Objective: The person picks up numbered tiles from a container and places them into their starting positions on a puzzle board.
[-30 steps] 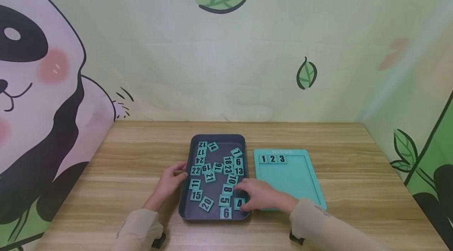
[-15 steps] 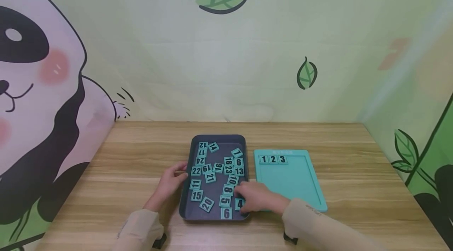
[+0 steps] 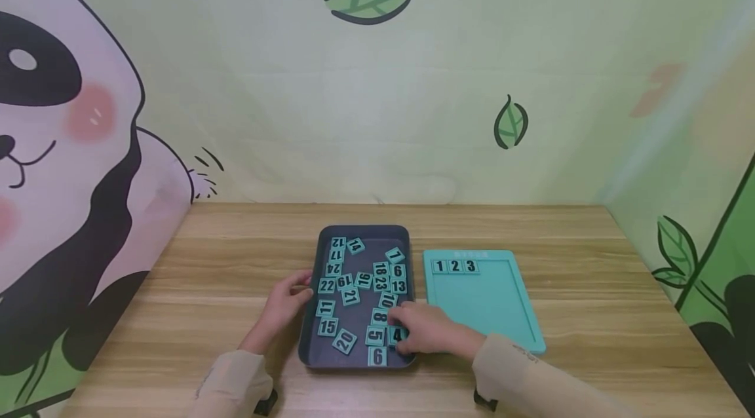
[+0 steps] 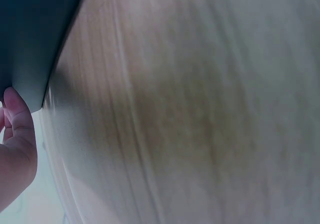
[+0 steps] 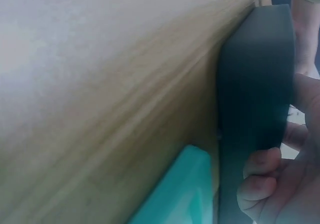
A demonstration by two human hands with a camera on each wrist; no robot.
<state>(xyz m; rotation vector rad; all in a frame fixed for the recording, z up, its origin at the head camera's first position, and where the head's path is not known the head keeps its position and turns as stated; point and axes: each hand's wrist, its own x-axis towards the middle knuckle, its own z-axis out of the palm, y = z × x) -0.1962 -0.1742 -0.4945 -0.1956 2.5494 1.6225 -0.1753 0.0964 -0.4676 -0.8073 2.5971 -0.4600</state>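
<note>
In the head view my left hand (image 3: 284, 308) holds the left edge of a dark tray (image 3: 303, 339). Its thumb lies against the tray's outer wall (image 4: 37, 49) in the left wrist view. My right hand (image 3: 433, 329) reaches over the right rim, thumb and index finger pinching the tile marked 4 (image 3: 397, 337). Close by lie tiles marked 5 (image 3: 375, 335), 8 (image 3: 380, 317) and 6 (image 3: 377, 357). In the right wrist view, curled fingers (image 5: 257, 188) hang outside the tray wall (image 5: 255, 84); the tile is hidden there.
Right of the tray lies a turquoise board (image 3: 480, 306), with tiles 1 (image 3: 439, 266), 2 (image 3: 455, 266) and 3 (image 3: 470, 266) in its top left corner. Several other number tiles lie scattered in the tray. A printed cloth (image 3: 377, 110) hangs behind the wooden table (image 3: 248, 234).
The right hand has moved slightly left, and tile 4 has shifted a little left and away from the tray's front. My left hand stays at the tray's edge.
</note>
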